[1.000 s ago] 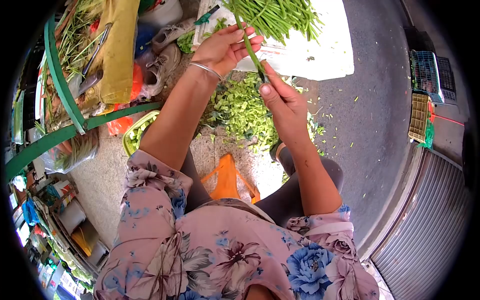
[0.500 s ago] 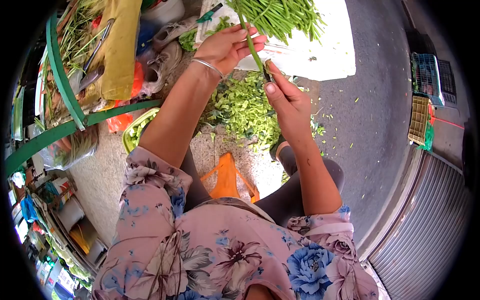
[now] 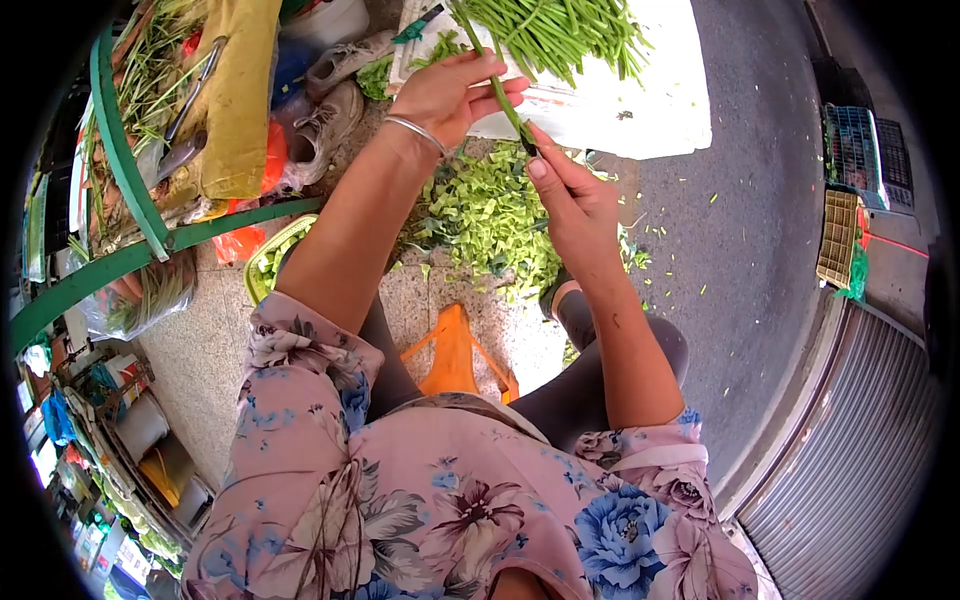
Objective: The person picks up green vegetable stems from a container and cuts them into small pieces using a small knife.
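Left hand (image 3: 447, 98) ahead of right hand (image 3: 580, 207)

No text, brand or number can be read with certainty. Faint reddish marks (image 3: 548, 97) can be seen along the near edge of the white foam box (image 3: 655, 112) — whether letters are formed by them cannot be told. At the lower left, by the dark rim of the view, a white-and-blue panel (image 3: 131, 562) is shown too small and too blurred to be deciphered — and whether it is printed with characters cannot be made out.
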`<move>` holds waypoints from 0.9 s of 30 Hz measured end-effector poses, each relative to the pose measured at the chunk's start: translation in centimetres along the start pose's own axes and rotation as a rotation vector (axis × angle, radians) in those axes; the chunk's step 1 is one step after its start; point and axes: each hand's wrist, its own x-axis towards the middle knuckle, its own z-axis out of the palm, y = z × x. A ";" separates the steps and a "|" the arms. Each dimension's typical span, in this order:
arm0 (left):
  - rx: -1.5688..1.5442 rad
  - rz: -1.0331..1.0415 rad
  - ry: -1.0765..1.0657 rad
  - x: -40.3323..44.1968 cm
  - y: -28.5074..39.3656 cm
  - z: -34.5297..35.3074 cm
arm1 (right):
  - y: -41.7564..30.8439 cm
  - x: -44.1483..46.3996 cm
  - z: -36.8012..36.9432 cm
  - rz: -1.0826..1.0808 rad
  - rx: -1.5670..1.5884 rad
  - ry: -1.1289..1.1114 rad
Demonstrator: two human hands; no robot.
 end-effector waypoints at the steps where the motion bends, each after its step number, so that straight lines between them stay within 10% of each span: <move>1: 0.088 -0.003 -0.008 0.0 0.0 -0.1 | 0.3 0.0 0.0 -0.018 -0.017 -0.018; 12: 0.332 -0.199 -0.239 -1.1 1.4 0.1 | -0.5 0.0 -1.3 0.217 0.228 -0.242; 21: 0.312 -0.198 -0.281 -1.3 1.7 -0.5 | -1.1 1.9 -5.3 0.102 0.329 0.326; 27: 0.163 -0.127 -0.245 -0.6 1.5 -0.6 | -0.8 -0.3 -1.8 0.054 0.042 0.054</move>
